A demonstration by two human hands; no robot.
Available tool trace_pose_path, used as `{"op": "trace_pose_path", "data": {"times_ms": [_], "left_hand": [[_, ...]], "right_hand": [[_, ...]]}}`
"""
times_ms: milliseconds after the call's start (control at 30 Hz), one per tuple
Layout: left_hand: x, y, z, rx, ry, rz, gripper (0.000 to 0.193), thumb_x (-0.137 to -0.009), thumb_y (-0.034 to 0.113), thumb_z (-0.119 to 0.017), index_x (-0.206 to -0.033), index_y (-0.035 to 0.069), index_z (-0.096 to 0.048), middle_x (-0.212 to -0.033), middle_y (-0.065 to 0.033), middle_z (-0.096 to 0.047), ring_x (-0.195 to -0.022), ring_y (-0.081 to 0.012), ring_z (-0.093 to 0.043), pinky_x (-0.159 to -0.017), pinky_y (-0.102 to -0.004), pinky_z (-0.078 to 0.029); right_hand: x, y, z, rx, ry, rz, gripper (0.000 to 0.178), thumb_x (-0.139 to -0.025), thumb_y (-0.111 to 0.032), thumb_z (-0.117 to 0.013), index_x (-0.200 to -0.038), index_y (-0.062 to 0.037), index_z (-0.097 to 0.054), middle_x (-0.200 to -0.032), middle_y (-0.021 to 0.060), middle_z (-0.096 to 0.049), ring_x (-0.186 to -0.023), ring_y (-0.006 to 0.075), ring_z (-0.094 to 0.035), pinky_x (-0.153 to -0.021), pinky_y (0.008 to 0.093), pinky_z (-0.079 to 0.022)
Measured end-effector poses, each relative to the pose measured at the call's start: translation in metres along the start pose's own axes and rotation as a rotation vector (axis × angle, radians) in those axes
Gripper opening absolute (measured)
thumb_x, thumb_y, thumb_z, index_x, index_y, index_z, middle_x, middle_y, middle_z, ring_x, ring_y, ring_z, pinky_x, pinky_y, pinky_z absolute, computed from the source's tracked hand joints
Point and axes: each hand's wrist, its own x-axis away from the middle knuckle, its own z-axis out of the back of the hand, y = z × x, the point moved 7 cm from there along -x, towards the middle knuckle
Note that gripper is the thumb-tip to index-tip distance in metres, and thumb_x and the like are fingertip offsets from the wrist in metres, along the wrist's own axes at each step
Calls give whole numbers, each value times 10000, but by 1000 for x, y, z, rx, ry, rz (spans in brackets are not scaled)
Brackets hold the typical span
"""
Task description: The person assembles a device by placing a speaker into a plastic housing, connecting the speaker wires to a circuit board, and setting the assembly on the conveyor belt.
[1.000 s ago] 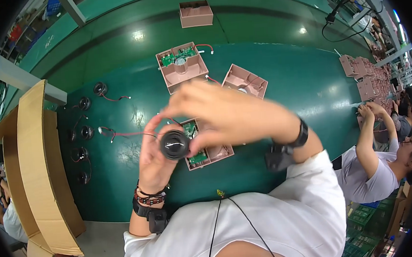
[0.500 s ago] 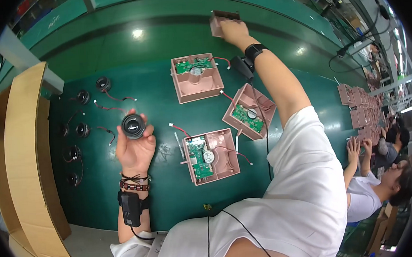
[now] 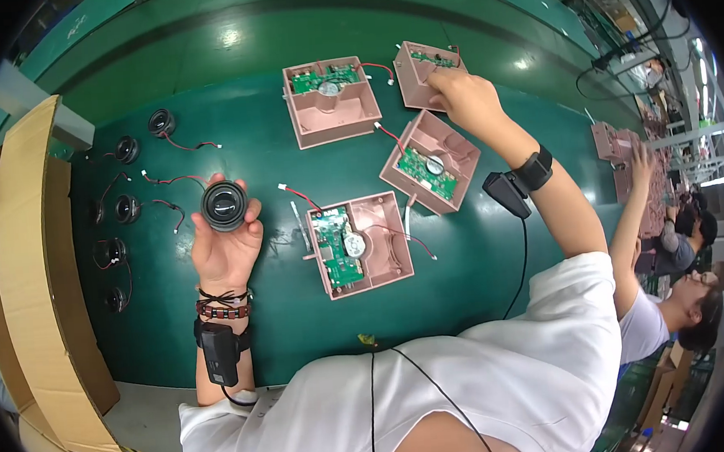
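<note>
Cupped in the left hand point(image 3: 228, 250), left of centre in the head view, sits a small round black speaker driver point(image 3: 225, 206), fingers curled round its rim, while the right hand point(image 3: 467, 101) up top pinches the edge of a pink plastic housing point(image 3: 425, 70). Driver's probably dense for its size with a delicate cone, so I'd stick to the rim; the housing looks light and stiff, fine by a wall, just stay off the green circuit board point(image 3: 432, 56).

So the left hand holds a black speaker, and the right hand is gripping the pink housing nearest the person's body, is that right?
Not quite. The left hand does hold the black speaker, but the right hand grips the far pink housing at the back of the green table, not the near housing. The head view shows this.
</note>
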Motion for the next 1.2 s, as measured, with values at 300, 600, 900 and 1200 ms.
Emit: {"op": "trace_pose_path", "data": {"times_ms": [300, 600, 900, 1200], "left_hand": [[25, -54, -75, -299, -402, 244, 633, -839, 457, -688, -1279, 74, -443, -1189, -173, -503, -855, -278, -604, -664, -338, -534], [44, -70, -103, -747, -454, 293, 454, -907, 231, -643, -1245, 10, -435, -1243, -156, -501, -1132, -194, -515, -977, -328, -411], [51, -83, -87, -683, -359, 618, 443, -923, 157, -625, -1262, -14, -397, -1200, -138, -526, -995, -152, -549, -787, -268, -477], [56, -94, -92, -522, -400, 612, 461, -930, 134, -617, -1293, -12, -374, -1231, -149, -514, -1026, -159, -551, -795, -284, -492]], "right_hand": [[33, -1, 6, -185, 41, -91, 124, -805, -111, -645, -921, -74, -622, -932, 111, -646, -905, 313, -618, -729, 398, -509], [100, -167, 85, -943, 98, 295, 227, -816, -131, -695, -1008, -29, -630, -830, 81, -580, -760, 231, -577, -661, 320, -454], [117, -180, 68, -1361, -210, 219, 231, -886, -127, -655, -1067, -8, -574, -843, 66, -575, -726, 153, -562, -687, 263, -449], [123, -170, 44, -1753, -289, -99, 114, -916, -58, -602, -1013, -2, -587, -881, 68, -586, -757, 138, -570, -660, 274, -440]]}}
